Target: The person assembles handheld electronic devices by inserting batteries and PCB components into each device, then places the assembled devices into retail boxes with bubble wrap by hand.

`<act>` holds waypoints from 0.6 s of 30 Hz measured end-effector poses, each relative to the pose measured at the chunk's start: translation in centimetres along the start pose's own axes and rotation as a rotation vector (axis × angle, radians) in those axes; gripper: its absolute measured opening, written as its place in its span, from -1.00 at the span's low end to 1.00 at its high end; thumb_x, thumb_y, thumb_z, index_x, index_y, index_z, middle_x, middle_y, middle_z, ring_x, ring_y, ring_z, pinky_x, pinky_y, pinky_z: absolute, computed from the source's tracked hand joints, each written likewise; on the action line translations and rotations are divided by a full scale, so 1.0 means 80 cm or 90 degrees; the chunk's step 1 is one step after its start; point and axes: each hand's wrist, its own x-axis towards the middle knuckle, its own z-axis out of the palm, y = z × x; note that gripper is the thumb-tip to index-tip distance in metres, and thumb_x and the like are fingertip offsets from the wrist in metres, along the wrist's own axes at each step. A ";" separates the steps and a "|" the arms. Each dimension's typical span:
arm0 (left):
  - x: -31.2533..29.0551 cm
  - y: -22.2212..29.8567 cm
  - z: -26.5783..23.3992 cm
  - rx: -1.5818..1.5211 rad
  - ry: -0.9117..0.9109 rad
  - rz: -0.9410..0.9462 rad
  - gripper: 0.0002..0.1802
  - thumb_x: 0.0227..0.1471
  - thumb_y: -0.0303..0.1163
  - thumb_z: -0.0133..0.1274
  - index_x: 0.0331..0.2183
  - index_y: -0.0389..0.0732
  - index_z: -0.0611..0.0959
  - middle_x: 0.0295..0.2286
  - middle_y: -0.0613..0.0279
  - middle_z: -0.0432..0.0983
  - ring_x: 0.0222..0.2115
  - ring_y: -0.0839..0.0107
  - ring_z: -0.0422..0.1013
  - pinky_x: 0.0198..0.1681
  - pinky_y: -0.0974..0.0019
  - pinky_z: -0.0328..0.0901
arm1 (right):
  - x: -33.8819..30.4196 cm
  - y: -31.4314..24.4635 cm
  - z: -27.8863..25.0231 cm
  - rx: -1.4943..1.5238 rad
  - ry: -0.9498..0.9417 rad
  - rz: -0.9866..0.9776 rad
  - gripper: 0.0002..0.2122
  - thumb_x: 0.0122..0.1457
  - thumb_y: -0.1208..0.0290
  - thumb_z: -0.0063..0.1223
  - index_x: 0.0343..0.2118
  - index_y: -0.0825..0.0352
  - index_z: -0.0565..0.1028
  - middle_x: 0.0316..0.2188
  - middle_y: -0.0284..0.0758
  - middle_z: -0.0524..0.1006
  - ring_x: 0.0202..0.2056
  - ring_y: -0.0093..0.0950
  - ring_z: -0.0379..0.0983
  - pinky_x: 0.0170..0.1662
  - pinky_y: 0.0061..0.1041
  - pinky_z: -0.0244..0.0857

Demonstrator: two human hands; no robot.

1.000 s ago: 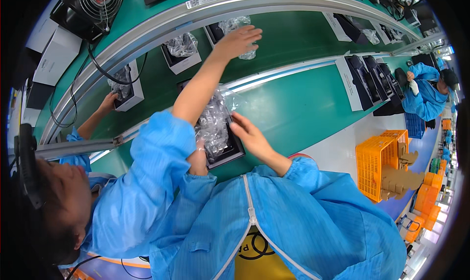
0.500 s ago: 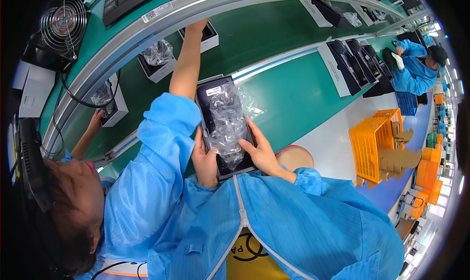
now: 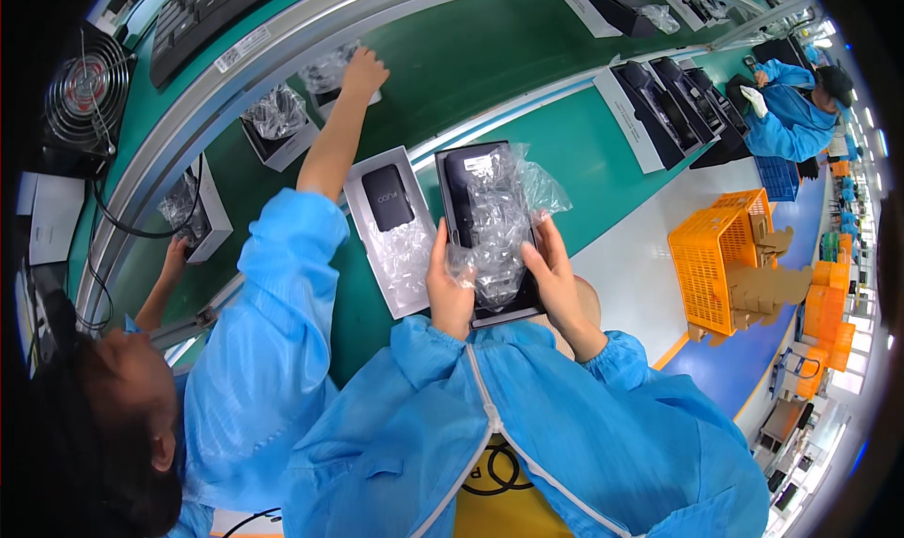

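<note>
You pinch the black tray (image 3: pixel 445 186) between left hand (image 3: pixel 451 291) and right hand (image 3: pixel 559 288) — clear plastic (image 3: pixel 499 227) bunched inside; white box (image 3: pixel 409 305) just left.

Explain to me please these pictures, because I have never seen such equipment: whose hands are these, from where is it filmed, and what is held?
There is no robot here: a person works with two bare hands. A wide fisheye camera on that person's head looks down, so straight edges appear bent. The left hand and right hand hold an open black box from both sides; crinkled clear plastic lies in it. On the green table, just to its left, is a white box with a dark rectangular piece in it. Farther right stand open boxes with black insides, and an orange crate. The arm reaching across at left is a co-worker's.
</note>
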 end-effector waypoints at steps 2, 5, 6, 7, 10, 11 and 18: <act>0.013 -0.024 0.006 -0.012 0.016 -0.011 -0.16 -0.09 -0.84 -0.09 0.26 -0.30 0.15 0.10 0.07 0.29 0.01 0.40 0.33 0.07 0.41 0.24 | 0.017 0.003 -0.010 -0.127 0.049 -0.078 -0.22 0.15 0.36 0.17 0.33 0.36 -0.06 0.32 0.00 -0.03 0.34 -0.17 -0.09 0.33 -0.26 -0.14; 0.033 -0.060 0.015 -0.042 0.035 0.008 -0.18 -0.08 -0.82 -0.09 0.25 -0.31 0.17 0.06 0.07 0.32 -0.02 0.38 0.35 0.05 0.41 0.25 | 0.041 -0.016 -0.008 -0.495 -0.040 -0.287 -0.19 0.10 0.32 0.21 0.33 0.33 -0.04 0.33 0.02 -0.06 0.33 -0.09 -0.08 0.33 -0.19 -0.17; 0.037 -0.068 0.023 -0.030 0.029 0.028 -0.19 -0.07 -0.80 -0.09 0.25 -0.31 0.17 0.06 0.07 0.32 -0.01 0.39 0.34 0.05 0.41 0.25 | 0.050 -0.015 -0.003 -0.601 -0.025 -0.337 -0.31 0.04 0.34 0.23 0.24 0.32 0.18 0.24 -0.05 0.18 0.25 -0.09 0.09 0.27 -0.12 -0.07; 0.042 -0.075 0.030 -0.019 0.022 0.049 -0.20 -0.06 -0.79 -0.09 0.25 -0.31 0.17 0.06 0.07 0.32 0.00 0.39 0.33 0.06 0.40 0.25 | 0.059 -0.007 -0.008 -0.604 -0.018 -0.333 -0.31 0.04 0.34 0.23 0.24 0.32 0.18 0.24 -0.05 0.18 0.25 -0.09 0.09 0.27 -0.12 -0.07; 0.065 -0.099 0.034 0.045 0.027 0.077 -0.22 -0.04 -0.75 -0.09 0.25 -0.32 0.16 0.11 -0.08 0.28 0.10 0.21 0.27 0.16 0.32 0.16 | 0.086 0.024 -0.014 -0.723 -0.100 -0.425 -0.67 0.00 0.46 0.20 -0.12 0.31 0.51 -0.20 -0.32 0.54 -0.11 -0.24 0.41 0.04 -0.12 0.20; 0.069 -0.106 0.028 0.130 0.028 0.109 -0.22 -0.04 -0.75 -0.09 0.25 -0.32 0.15 0.13 -0.14 0.25 0.13 0.13 0.25 0.19 0.29 0.13 | 0.090 0.023 -0.011 -0.725 -0.099 -0.422 -0.67 0.00 0.46 0.20 -0.12 0.31 0.51 -0.20 -0.32 0.54 -0.11 -0.24 0.41 0.04 -0.12 0.20; -0.008 0.054 0.018 0.015 -0.101 -0.013 -0.02 0.06 -0.57 0.00 0.31 -0.16 -0.24 0.32 0.04 -0.33 0.32 0.18 -0.18 0.25 0.24 0.00 | 0.064 -0.072 -0.023 -0.454 -0.003 -0.385 -0.68 0.01 0.60 0.06 -0.11 0.27 0.53 -0.19 -0.16 0.48 -0.18 -0.19 0.44 -0.11 -0.32 0.36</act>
